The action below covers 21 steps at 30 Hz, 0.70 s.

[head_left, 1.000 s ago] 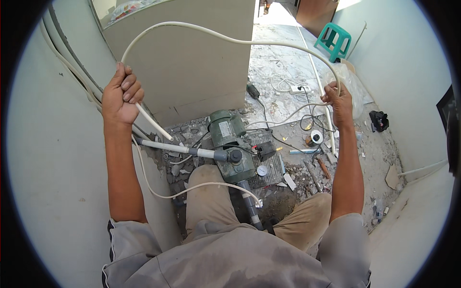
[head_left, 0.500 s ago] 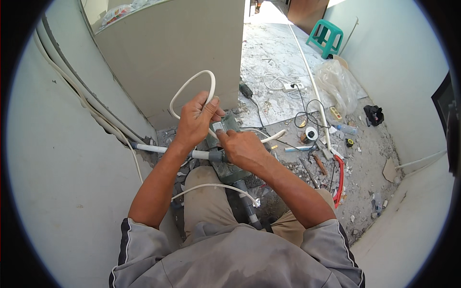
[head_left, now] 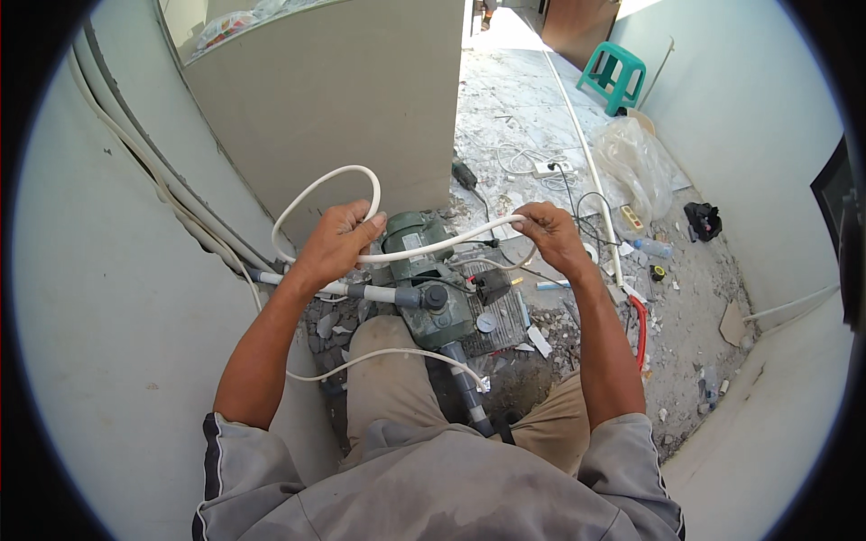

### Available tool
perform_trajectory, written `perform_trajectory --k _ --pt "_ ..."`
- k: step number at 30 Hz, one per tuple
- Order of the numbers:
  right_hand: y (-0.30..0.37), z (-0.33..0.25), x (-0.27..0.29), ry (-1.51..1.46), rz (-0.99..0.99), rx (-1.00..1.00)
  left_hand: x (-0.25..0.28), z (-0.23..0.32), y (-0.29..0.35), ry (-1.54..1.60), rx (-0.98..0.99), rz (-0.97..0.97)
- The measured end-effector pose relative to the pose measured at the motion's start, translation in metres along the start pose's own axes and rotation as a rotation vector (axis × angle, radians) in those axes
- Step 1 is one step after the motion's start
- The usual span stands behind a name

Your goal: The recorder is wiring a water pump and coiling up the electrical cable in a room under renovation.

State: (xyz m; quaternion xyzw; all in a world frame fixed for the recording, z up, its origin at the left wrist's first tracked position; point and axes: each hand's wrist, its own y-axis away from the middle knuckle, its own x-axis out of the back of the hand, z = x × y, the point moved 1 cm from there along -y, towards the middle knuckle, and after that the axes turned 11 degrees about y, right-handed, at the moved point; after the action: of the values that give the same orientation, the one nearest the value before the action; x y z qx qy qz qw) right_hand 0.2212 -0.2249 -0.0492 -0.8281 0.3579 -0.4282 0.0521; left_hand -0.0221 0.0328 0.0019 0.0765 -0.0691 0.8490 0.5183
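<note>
A white cable [head_left: 433, 251] is stretched between my two hands above a green water pump [head_left: 438, 311]. My left hand [head_left: 339, 242] is closed on it, and a loop of the cable rises over that hand. Farther right, my right hand [head_left: 552, 236] pinches the cable between thumb and fingers, where it bends back toward the pump. Grey and white pipe [head_left: 365, 292] joins the pump from the left, and a second pipe [head_left: 462, 383] comes off it toward me. Another white cable length [head_left: 397, 352] curves across my knee.
Rubble covers the floor at right, with a red hose [head_left: 640, 334], a tape roll [head_left: 658, 271], a plastic bottle [head_left: 654, 245] and a long white pipe [head_left: 577, 135]. A power tool [head_left: 464, 174] lies beyond the pump. A green stool [head_left: 613, 77] stands far right. Walls flank both sides.
My hands have moved apart, the right one outward to the right and the left one slightly left. The cable between them is drawn out longer, and the pump is now uncovered.
</note>
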Motion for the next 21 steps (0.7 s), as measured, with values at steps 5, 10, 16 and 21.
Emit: perform_trajectory --k 5,10,16,21 --pt "-0.011 -0.049 -0.032 0.374 -0.048 0.239 -0.011 0.000 -0.010 -0.071 0.181 -0.167" --pt "-0.019 -0.085 -0.059 0.447 -0.038 0.452 -0.049 0.008 -0.016 -0.083 0.183 -0.238" --pt "-0.023 -0.070 -0.061 0.371 0.140 0.203 -0.038 0.005 -0.024 -0.397 -0.049 -0.328" --pt "-0.017 0.011 -0.092 0.631 -0.127 -0.313 -0.042 0.000 -0.026 -0.304 -0.101 -0.325"
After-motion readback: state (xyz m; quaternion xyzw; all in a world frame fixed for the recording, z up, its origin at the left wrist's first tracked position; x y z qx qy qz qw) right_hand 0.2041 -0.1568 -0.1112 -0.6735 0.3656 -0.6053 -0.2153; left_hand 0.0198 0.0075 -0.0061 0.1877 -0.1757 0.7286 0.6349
